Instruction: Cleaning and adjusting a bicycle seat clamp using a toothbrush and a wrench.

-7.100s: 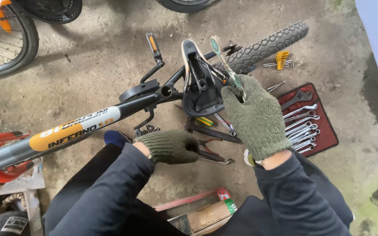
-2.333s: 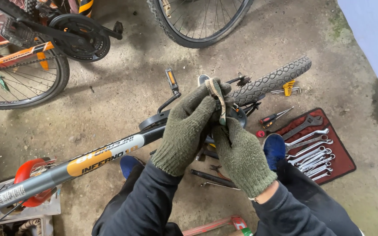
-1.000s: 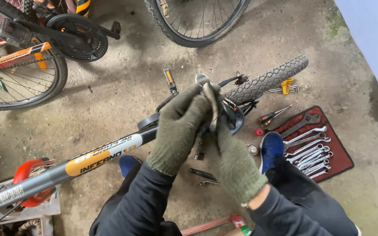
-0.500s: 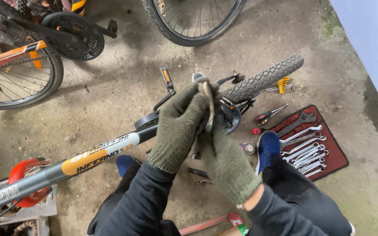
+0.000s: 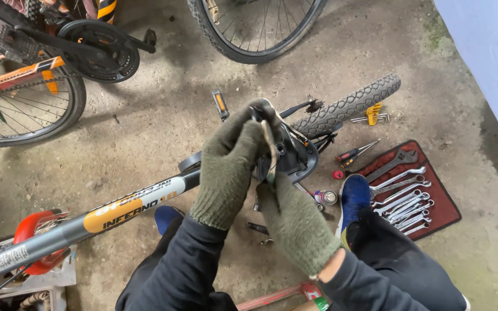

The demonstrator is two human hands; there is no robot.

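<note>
While gloved, left hand (image 5: 230,167) wrapped over the top of the bike saddle (image 5: 288,154), fingers curled tight round its nose end; right hand (image 5: 295,222) coming up from below, fingers closed on a thin pale strip (image 5: 270,154) pinched upright between both gloves, against the saddle's underside. Saddle sitting at the end of the grey frame tube with orange and white panel (image 5: 96,216), which runs diagonally from lower left toward centre, over bare concrete. Knobby tyre (image 5: 350,106) just behind the saddle, angled up to the right. Red tool roll (image 5: 448,201) flat on the floor to the right, row of chrome spanners (image 5: 402,198) laid across it, adjustable wrench at its top edge. Yellow hex key set (image 5: 372,114) beside the tyre; screwdriver (image 5: 355,152) and small red cap between tyre and tool roll. Blue shoe (image 5: 354,196) just left of the roll, second blue shoe partly hidden under the left sleeve. Other bikes top left: crankset with pedal (image 5: 96,49), spoked wheels. Red-orange round part (image 5: 33,233) at lower left near the tube's end; what it is, unclear.
</note>
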